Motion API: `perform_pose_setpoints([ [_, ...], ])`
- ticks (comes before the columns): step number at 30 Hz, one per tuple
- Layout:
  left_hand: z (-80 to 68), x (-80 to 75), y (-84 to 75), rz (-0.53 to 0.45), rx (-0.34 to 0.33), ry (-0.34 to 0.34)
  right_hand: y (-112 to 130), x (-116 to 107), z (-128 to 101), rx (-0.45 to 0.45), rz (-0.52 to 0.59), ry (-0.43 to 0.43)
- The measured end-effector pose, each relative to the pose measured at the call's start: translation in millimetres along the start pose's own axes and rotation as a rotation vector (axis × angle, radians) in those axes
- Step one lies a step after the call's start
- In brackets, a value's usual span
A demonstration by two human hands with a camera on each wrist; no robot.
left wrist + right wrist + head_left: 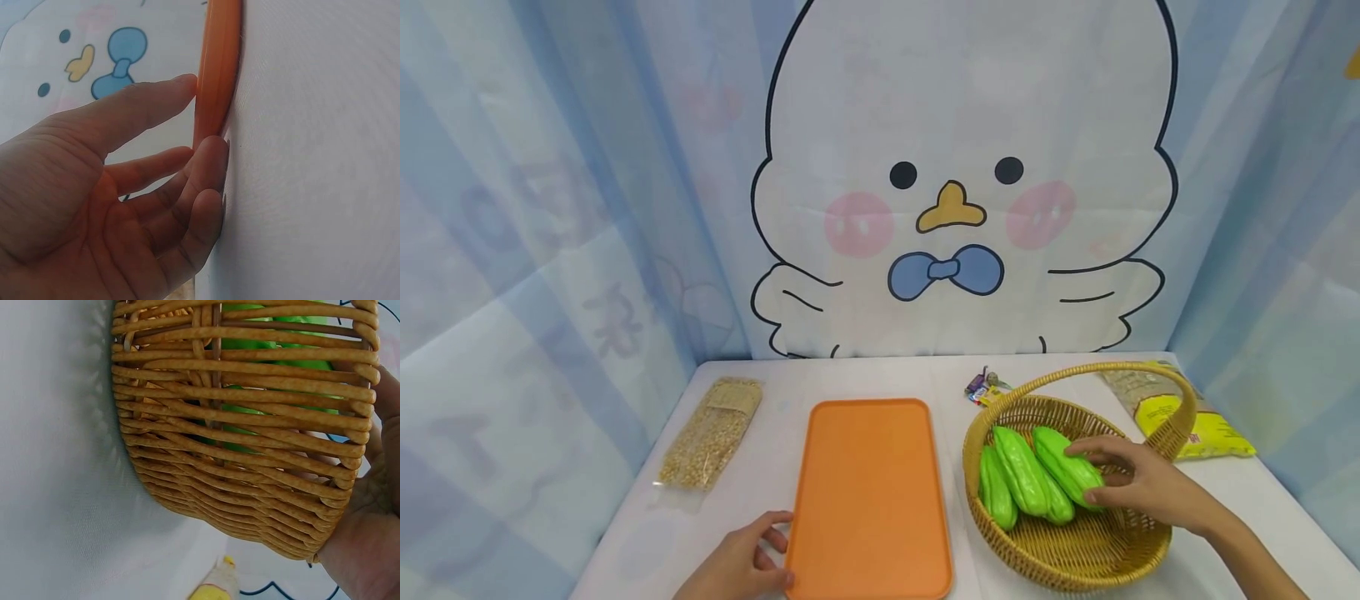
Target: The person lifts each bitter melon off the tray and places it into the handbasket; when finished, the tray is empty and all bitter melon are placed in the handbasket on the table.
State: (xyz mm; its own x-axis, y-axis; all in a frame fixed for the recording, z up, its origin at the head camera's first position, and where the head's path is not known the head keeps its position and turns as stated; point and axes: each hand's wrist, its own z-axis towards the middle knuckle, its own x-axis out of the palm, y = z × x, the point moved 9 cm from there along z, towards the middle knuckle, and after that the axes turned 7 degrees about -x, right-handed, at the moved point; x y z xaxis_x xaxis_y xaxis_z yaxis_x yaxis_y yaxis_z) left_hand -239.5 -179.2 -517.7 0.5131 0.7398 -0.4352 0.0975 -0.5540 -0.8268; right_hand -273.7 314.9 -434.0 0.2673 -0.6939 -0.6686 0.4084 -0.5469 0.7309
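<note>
My right hand (1138, 483) reaches into a wicker basket (1075, 575) with an arched handle. Its thumb and fingers grip the rightmost green bitter melon (1063, 462) from either side. Several bitter melons lie side by side in the basket's left half. In the right wrist view the woven wall (250, 444) hides most of the melons and fingers. My left hand (747, 560) is at the left edge of an orange tray (871, 500), which lies flat on the table. In the left wrist view its thumb and relaxed fingertips touch the tray's side (217, 69).
A clear bag of pale grains (713, 433) lies at the left of the white table. Small colourful packets (987, 389) sit behind the basket. A yellow-labelled bag (1195, 425) lies behind the basket at right. A printed curtain (955, 108) encloses the table's back and sides.
</note>
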Motion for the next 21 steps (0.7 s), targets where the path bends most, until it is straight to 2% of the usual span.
perform_pose_setpoints([
  [5, -1.4, -0.9, -2.4, 0.012, 0.004, -0.003, 6.4, 0.1, 0.8, -0.048, -0.005, 0.009],
  [11, -3.1, -1.3, -5.5, 0.017, 0.019, -0.003, 6.1, 2.5, 2.5, -0.049, 0.065, 0.017],
  [21, -3.2, -0.7, -4.3, 0.008, -0.001, -0.002, 6.6, 4.4, 2.4, -0.062, 0.054, 0.015],
])
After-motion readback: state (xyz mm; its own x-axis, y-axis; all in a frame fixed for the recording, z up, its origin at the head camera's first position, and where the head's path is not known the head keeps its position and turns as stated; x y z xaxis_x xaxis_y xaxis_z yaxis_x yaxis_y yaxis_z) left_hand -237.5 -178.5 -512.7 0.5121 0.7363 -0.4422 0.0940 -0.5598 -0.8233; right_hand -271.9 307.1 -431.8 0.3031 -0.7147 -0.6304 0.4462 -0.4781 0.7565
